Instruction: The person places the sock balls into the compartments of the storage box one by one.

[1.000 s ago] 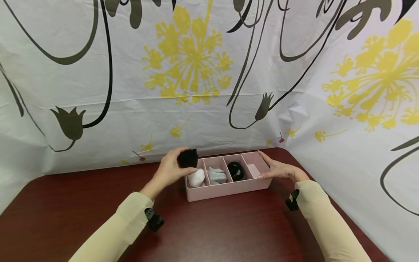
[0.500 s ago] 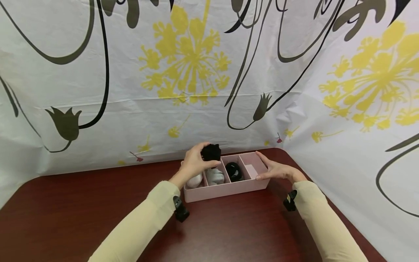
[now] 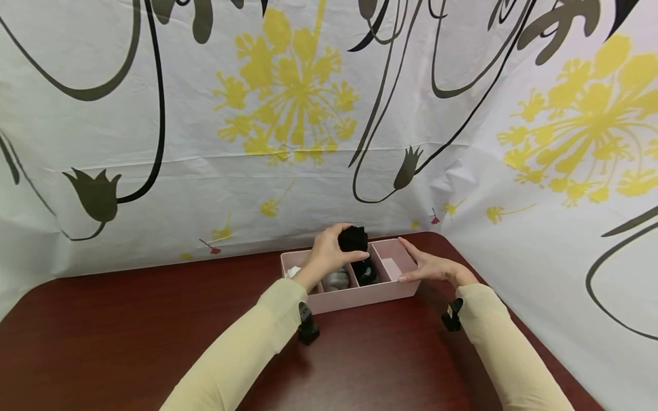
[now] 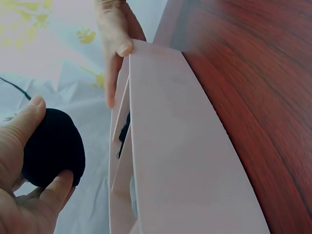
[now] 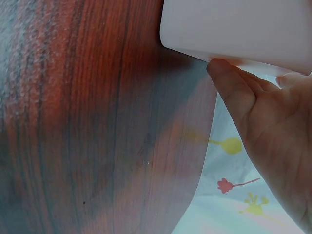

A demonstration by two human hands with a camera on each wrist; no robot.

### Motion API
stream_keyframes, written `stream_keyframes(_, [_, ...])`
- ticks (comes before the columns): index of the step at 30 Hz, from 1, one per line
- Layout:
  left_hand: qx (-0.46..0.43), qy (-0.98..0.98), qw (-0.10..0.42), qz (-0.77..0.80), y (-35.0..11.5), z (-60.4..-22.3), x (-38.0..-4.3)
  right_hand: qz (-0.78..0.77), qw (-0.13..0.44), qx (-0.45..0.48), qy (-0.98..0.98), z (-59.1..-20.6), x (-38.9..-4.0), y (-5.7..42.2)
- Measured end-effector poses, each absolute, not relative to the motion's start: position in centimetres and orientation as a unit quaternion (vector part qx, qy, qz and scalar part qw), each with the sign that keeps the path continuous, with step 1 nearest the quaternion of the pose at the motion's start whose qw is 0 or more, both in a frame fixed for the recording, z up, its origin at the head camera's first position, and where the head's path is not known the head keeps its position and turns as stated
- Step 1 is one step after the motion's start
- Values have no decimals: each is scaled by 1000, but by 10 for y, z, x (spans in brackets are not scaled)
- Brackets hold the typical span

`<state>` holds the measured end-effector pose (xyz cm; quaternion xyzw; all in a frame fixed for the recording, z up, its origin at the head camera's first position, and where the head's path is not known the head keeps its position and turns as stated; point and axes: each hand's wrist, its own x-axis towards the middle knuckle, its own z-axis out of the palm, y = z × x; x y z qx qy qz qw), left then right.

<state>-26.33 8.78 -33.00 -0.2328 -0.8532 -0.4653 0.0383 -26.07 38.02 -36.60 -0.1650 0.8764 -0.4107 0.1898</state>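
My left hand (image 3: pixel 328 250) pinches a rounded black rolled cloth bundle (image 3: pixel 353 239) between thumb and fingers. It is held above the pink divided box (image 3: pixel 360 297), over its third compartment from the left. In the left wrist view the bundle (image 4: pixel 54 146) is apart from the box wall (image 4: pixel 170 117). My right hand (image 3: pixel 433 268) grips the box's right end, thumb on the near side and fingers at the far side. Inside lie a shiny black bundle (image 3: pixel 366 274), a grey bundle (image 3: pixel 336 279) and a white bundle (image 3: pixel 293 271), partly hidden by my left arm. Only a pale patch shows in the rightmost compartment.
The box stands near the back edge of a dark red wooden table (image 3: pixel 154 331). A white curtain (image 3: pixel 195 171) with yellow and dark plant prints hangs behind and to the right. Each wrist wears a small black camera (image 3: pixel 308 325).
My left hand has carried the black cloth bundle rightward, from over the leftmost compartment to over the third. My right hand has kept its hold on the box's right end.
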Motion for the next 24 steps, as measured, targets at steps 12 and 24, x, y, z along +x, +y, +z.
stream_keyframes(12, [-238, -858, 40, -452, 124, -332, -262, -406, 197, -166, 877, -366, -260, 380])
stream_keyframes(24, [-213, -861, 16, -462, 147, -340, -260, -400, 202, -160, 880, -364, -259, 377])
